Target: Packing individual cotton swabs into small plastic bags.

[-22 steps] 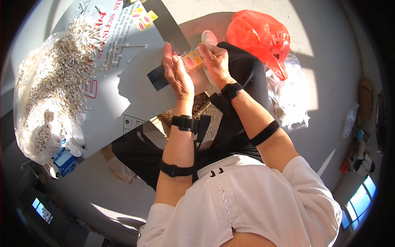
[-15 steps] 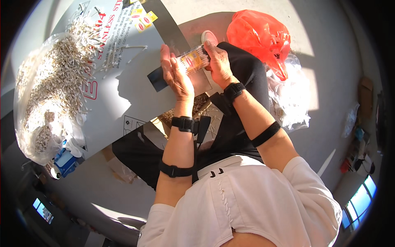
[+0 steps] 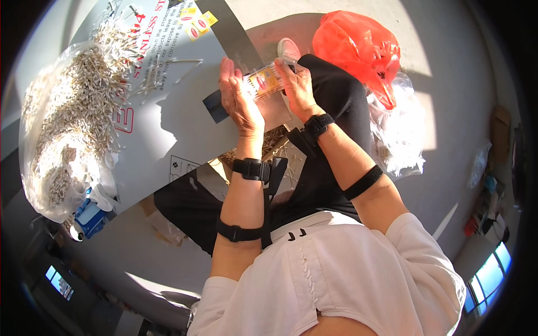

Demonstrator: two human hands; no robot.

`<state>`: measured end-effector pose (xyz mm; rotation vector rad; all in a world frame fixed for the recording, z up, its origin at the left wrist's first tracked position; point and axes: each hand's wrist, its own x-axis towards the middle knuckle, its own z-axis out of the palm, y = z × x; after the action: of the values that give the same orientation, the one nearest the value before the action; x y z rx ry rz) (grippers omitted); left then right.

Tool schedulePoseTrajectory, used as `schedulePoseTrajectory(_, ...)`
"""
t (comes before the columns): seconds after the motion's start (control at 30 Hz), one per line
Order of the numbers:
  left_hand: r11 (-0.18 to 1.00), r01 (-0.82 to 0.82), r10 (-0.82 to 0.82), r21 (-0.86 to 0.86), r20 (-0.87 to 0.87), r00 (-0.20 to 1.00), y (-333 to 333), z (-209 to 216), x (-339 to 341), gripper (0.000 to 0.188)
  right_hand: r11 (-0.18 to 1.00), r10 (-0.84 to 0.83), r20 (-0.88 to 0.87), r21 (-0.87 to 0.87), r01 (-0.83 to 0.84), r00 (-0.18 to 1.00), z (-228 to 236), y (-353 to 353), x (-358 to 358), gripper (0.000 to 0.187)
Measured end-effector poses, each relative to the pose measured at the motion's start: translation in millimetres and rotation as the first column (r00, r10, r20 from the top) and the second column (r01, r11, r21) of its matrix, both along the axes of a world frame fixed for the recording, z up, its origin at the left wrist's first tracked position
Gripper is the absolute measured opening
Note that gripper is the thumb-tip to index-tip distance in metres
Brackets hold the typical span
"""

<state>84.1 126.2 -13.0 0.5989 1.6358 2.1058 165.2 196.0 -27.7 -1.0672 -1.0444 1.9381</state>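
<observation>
Between my two hands is a clear pack of cotton swabs [image 3: 264, 82] with a yellow and red label, tilted above the table's corner. My left hand [image 3: 242, 103] cups its left end, fingers upward and partly curled against it. My right hand [image 3: 300, 92] grips the other end, thumb on top and fingers beneath, mostly hidden. A large heap of loose cotton swabs [image 3: 84, 112] lies to the left in an opened clear plastic bag [image 3: 35, 185]. Several yellow labels [image 3: 200, 23] lie at the table's far edge.
The grey printed table board [image 3: 145, 151] slants under my hands, with stray swabs on it. Below it, a box of swabs [image 3: 274, 137] sits between my legs. A red plastic bag [image 3: 356, 47] and white plastic bags [image 3: 398, 134] are at the right. A blue package [image 3: 91, 218] sits lower left.
The swab pack has turned slightly in my hands. My left fingers have drawn in closer to its end, and my right hand has shifted a little.
</observation>
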Motion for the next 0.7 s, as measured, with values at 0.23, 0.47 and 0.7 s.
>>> schedulePoseTrajectory(0.23,0.941,-0.247,0.182,-0.232,-0.27,0.946,-24,5,-46,0.031,0.983,-0.115,0.192,0.164,0.084,0.975,-6,22,27,0.038)
schedulePoseTrajectory(0.47,0.651,-0.481,-0.266,-0.587,-0.77,0.58,-44,21,-142,0.015,0.8,-0.147,0.217,0.599,-0.013,0.965,42,9,11,0.016)
schedulePoseTrajectory(0.7,0.671,-0.406,-0.393,-0.621,-0.762,0.515,-68,25,-125,0.014,0.535,0.133,0.59,0.634,-0.559,0.796,49,7,-110,0.021)
